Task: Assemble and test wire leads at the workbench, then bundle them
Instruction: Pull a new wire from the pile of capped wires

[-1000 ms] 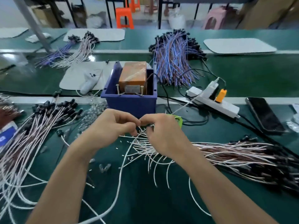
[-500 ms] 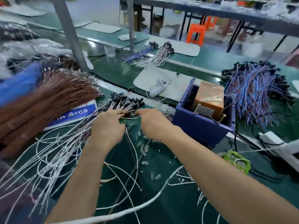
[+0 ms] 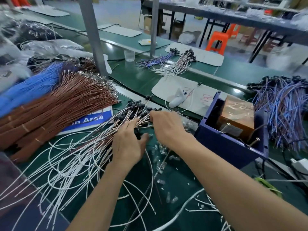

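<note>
Bench (image 3: pixel 175 185): lower centre, green, littered with loose white wire offcuts and small clear parts.
Left hand (image 3: pixel 127 145): centre frame, flat and spread, fingers resting on the white wire leads (image 3: pixel 70 162), gripping nothing.
Right hand (image 3: pixel 166 126): just right of it, fingers curled over the black-capped lead ends (image 3: pixel 133 109); whether it pinches one, I cannot tell.
Advice: pin the fan with the flat hand, draw out one lead by its cap so neighbours don't tangle.
Blue bin (image 3: pixel 230 144): right, holding a copper-coloured block.
Brown wire bundles (image 3: pixel 55 112): upper left.
</note>
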Motion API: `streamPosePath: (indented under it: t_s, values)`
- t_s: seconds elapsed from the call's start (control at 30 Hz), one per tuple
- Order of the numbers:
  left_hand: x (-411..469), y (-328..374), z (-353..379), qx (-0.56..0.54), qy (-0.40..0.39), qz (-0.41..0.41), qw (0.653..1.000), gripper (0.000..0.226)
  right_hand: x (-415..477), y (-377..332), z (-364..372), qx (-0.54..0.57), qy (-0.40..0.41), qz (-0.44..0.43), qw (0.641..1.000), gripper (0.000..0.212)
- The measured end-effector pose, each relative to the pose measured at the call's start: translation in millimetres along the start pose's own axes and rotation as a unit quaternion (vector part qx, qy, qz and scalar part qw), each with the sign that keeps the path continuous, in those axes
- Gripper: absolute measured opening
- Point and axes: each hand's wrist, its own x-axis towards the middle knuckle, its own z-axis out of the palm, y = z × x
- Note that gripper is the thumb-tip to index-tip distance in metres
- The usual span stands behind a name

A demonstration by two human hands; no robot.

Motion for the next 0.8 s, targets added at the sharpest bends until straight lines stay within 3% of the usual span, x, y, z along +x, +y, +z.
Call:
streamPosePath:
  t_s: [0.07,0.13,0.2,0.3,0.43,0.57,0.63,0.8]
  values:
    - [0.2,3.6,3.4,-0.077,-0.019,0.037,0.996,0.07,-4.8,-5.9,-19.7,0.029,0.003,-0.005,1.0,0.025]
    - [0.2,7.0,6.0,-0.178,-0.054,0.041,0.982,0.054,-9.6,-13.9,-41.1,0.068,0.002,-0.007,0.998,0.024]
    - [-1.4,5.9,8.1,-0.184,-0.052,0.029,0.981,0.03,-18.1,-22.0,-64.0,0.094,0.019,-0.004,0.995,0.024]
    - [-2.1,-1.0,11.3,-0.19,-0.031,0.004,0.981,0.011,-32.5,-29.2,-97.6,0.104,0.055,0.005,0.993,0.032]
    - [0.5,-5.8,10.4,-0.214,-0.004,0.002,0.977,0.021,-61.1,-19.8,-133.5,0.125,0.161,0.03,0.979,0.036]
    - [1.6,-5.2,11.0,-0.224,-0.007,-0.034,0.974,0.021,-112.9,9.3,-145.2,0.215,0.236,0.059,0.946,0.035]
    - [1.1,-5.2,11.1,-0.198,0.001,-0.012,0.98,0.02,-137.0,30.9,-137.3,0.276,0.253,0.083,0.924,0.034]
    - [-2.6,1.4,3.6,-0.096,0.091,0.006,0.991,0.017,-205.3,91.4,-102.1,0.442,0.276,0.205,0.829,0.042]
